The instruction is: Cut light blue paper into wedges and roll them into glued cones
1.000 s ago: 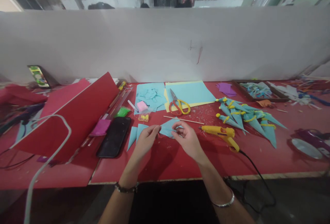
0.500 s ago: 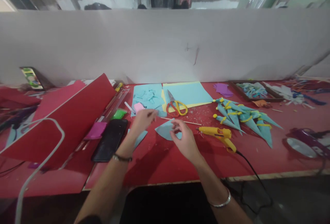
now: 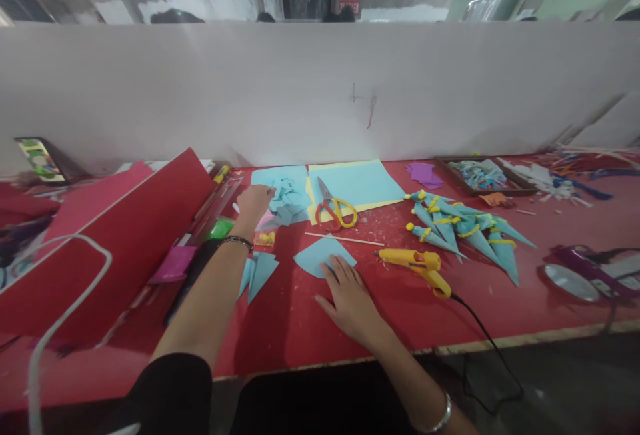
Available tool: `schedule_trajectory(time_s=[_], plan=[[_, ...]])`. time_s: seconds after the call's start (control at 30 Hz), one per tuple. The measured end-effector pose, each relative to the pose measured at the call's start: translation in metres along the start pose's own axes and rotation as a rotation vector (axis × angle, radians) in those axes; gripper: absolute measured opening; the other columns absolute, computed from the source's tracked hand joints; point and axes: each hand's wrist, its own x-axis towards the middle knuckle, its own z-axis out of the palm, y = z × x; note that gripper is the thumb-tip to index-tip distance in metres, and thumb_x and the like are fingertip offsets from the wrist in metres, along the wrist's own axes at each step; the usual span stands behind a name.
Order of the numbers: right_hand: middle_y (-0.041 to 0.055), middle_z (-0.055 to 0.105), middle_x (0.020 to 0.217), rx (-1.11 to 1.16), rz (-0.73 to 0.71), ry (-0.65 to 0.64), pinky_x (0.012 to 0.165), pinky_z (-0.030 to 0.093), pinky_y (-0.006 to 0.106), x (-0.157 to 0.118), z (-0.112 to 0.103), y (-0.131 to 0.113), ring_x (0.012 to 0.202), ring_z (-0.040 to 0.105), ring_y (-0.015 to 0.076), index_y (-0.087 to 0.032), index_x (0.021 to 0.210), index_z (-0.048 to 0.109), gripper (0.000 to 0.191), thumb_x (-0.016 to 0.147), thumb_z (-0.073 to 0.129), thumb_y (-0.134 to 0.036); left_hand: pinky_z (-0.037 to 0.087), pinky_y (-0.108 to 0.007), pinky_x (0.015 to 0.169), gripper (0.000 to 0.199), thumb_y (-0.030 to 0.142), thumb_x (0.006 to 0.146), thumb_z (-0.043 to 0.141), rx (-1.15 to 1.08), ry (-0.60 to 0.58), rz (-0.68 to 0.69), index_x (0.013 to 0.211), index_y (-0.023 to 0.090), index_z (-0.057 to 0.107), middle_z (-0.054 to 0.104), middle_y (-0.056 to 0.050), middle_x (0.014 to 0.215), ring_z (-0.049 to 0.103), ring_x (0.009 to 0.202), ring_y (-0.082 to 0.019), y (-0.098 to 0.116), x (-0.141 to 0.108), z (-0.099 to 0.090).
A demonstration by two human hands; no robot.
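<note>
My right hand [image 3: 350, 298] lies with fingers stretched out, its fingertips resting on a fan-shaped blue paper piece [image 3: 317, 255] on the red table. My left hand [image 3: 254, 207] is over the left blue sheet, beside a heap of blue paper scraps [image 3: 287, 196]. Its fingers are drawn together; whether a scrap is between them is hidden. Below my left wrist lie folded blue paper pieces [image 3: 262, 275] and a small yellow packet [image 3: 265, 238]. A thin white stick [image 3: 345, 239] lies just beyond the fan-shaped piece.
Scissors [image 3: 336, 208] with red and yellow handles lie on blue and yellow sheets [image 3: 357, 181]. On the right are a yellow glue gun [image 3: 413, 260] with a black cord, blue paper cones [image 3: 475, 231] with yellow trim, and a tray [image 3: 515, 189]. A red board [image 3: 115, 248] leans at left.
My left hand has moved left and away from me to the scraps, off the middle. My right hand has lowered and flattened onto the fan-shaped paper. The view has shifted slightly.
</note>
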Motion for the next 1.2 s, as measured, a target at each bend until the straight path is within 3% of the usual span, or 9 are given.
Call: schedule_trajectory(time_s=[0.17, 0.4, 0.53, 0.63, 0.73, 0.9, 1.0, 1.07, 1.2], plan=[[0.0130, 0.041, 0.135, -0.008, -0.052, -0.046, 0.105, 0.026, 0.045, -0.012, -0.010, 0.001, 0.129, 0.029, 0.0275, -0.015, 0.130, 0.041, 0.053, 0.081, 0.051, -0.033, 0.036, -0.026, 0.064, 0.024, 0.025, 0.081, 0.046, -0.005, 0.042, 0.086, 0.096, 0.025, 0.065, 0.066, -0.004, 0.097, 0.057, 0.085, -0.021, 0.008, -0.013, -0.018], [0.0120, 0.045, 0.130, 0.026, -0.161, -0.144, 0.105, 0.024, 0.047, -0.045, -0.021, 0.005, 0.127, 0.030, 0.0282, -0.020, 0.127, 0.044, 0.063, 0.074, 0.056, -0.051, 0.032, -0.023, 0.054, 0.020, 0.035, 0.078, 0.053, -0.099, 0.031, 0.273, 0.077, 0.021, 0.067, 0.067, -0.002, 0.075, 0.054, 0.063, -0.014, 0.034, -0.049, -0.041], [0.0100, 0.051, 0.121, 0.066, -0.251, -0.149, 0.105, 0.024, 0.046, -0.061, -0.019, 0.008, 0.119, 0.040, 0.0255, -0.021, 0.117, 0.050, 0.051, 0.073, 0.060, -0.045, 0.033, -0.022, 0.055, 0.037, 0.039, 0.083, 0.044, -0.149, -0.148, 0.505, 0.061, 0.017, 0.063, 0.062, -0.002, 0.061, 0.051, 0.057, -0.012, 0.047, -0.073, -0.057], [0.0072, 0.057, 0.106, 0.125, -0.298, -0.125, 0.101, 0.031, 0.041, -0.067, -0.016, 0.008, 0.105, 0.050, 0.0214, -0.022, 0.100, 0.058, 0.027, 0.075, 0.061, -0.029, 0.035, -0.021, 0.056, 0.030, 0.034, 0.083, 0.044, -0.187, -0.264, 0.655, 0.069, 0.017, 0.064, 0.063, -0.001, 0.064, 0.052, 0.060, -0.011, 0.050, -0.090, -0.065], [0.0042, 0.061, 0.091, 0.318, -0.281, -0.074, 0.087, 0.042, 0.032, -0.065, -0.017, 0.008, 0.090, 0.055, 0.0163, -0.021, 0.087, 0.061, 0.011, 0.081, 0.052, -0.020, 0.039, -0.021, 0.058, 0.027, 0.033, 0.083, 0.044, -0.265, -0.339, 0.676, 0.080, 0.018, 0.065, 0.065, -0.001, 0.072, 0.054, 0.065, -0.011, 0.049, -0.110, -0.069], [0.0043, 0.062, 0.084, 0.660, -0.100, 0.096, 0.074, 0.046, 0.025, -0.050, -0.031, 0.002, 0.081, 0.057, 0.0143, -0.019, 0.084, 0.062, 0.017, 0.086, 0.046, -0.023, 0.044, -0.026, 0.078, 0.026, 0.034, 0.085, 0.045, -0.512, -0.487, 0.653, 0.100, 0.020, 0.060, 0.065, -0.003, 0.097, 0.057, 0.088, -0.014, 0.042, -0.159, -0.062], [0.0035, 0.061, 0.082, 0.764, -0.036, 0.130, 0.075, 0.046, 0.026, -0.038, -0.039, -0.001, 0.081, 0.057, 0.0146, -0.019, 0.083, 0.062, 0.015, 0.084, 0.047, -0.024, 0.040, -0.032, 0.093, 0.047, 0.044, 0.078, 0.054, -0.632, -0.584, 0.755, 0.120, 0.024, 0.047, 0.054, -0.005, 0.119, 0.048, 0.109, -0.018, 0.032, -0.186, -0.050], [0.0032, 0.061, 0.079, 0.792, -0.026, 0.147, 0.073, 0.046, 0.027, -0.032, -0.040, -0.002, 0.078, 0.056, 0.0147, -0.019, 0.081, 0.061, 0.015, 0.084, 0.047, -0.025, 0.038, -0.033, 0.095, 0.047, 0.045, 0.079, 0.051, -0.606, -0.506, 0.684, 0.120, 0.024, 0.046, 0.052, -0.005, 0.121, 0.046, 0.112, -0.019, 0.018, -0.194, -0.041], [0.0044, 0.061, 0.080, 0.777, -0.006, 0.149, 0.072, 0.047, 0.028, -0.027, -0.034, -0.001, 0.078, 0.057, 0.0159, -0.017, 0.078, 0.061, 0.017, 0.083, 0.048, -0.027, 0.033, -0.042, 0.096, 0.044, 0.038, 0.081, 0.045, -0.168, 0.051, 0.167, 0.117, 0.014, 0.049, 0.053, -0.013, 0.116, 0.044, 0.111, -0.027, -0.031, -0.184, -0.026]])
